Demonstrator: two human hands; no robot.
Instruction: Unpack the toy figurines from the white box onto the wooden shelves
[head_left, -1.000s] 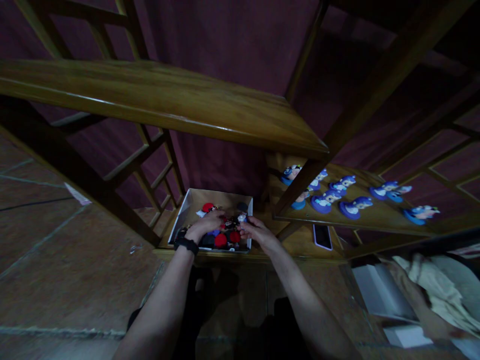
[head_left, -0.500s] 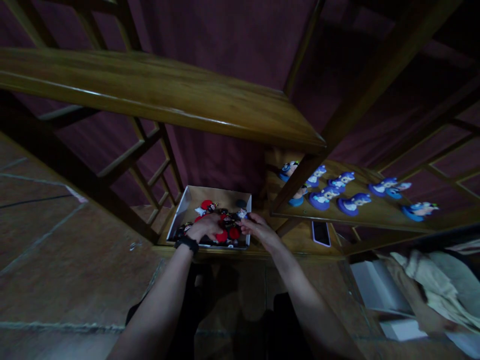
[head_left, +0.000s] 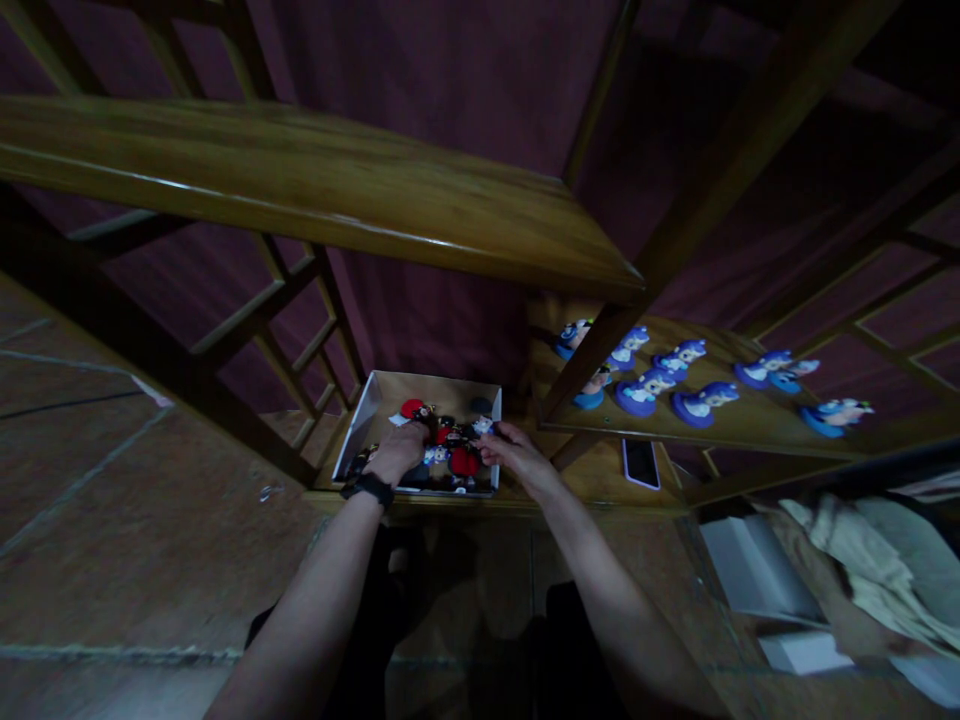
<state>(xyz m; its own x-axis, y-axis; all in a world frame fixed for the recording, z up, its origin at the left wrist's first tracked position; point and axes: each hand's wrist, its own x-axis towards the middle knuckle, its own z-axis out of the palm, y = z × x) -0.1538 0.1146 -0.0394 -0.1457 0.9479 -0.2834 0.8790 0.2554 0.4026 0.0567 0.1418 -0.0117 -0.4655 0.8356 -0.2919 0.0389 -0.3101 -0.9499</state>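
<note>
A shallow cardboard box (head_left: pixel 360 418) with pale walls sits on the low wooden shelf. Several small figurines lie jumbled inside, among them one with a red base (head_left: pixel 465 461) and a white-and-blue one (head_left: pixel 482 426). My left hand (head_left: pixel 401 452), wearing a dark wristband, reaches into the box's left half. Its fingers curl downward among the figurines, and their tips are hidden. Over the box's right wall comes my right hand (head_left: pixel 516 450), with fingers bent together beside the white-and-blue figurine. What lies between those fingertips is too dark to make out.
Purple and blue figurines (head_left: pixel 701 403) stand on a raised shelf to the right. A phone (head_left: pixel 641 464) lies on the lower shelf beneath them. Wooden posts and a thick upper shelf (head_left: pixel 322 190) frame the space. White boxes (head_left: pixel 757 565) and cloth (head_left: pixel 862 570) are at the lower right.
My left hand has drawn slightly left, its fingers curling in more, and a white-and-blue figurine shows where they were. My right hand stays nearly in place.
</note>
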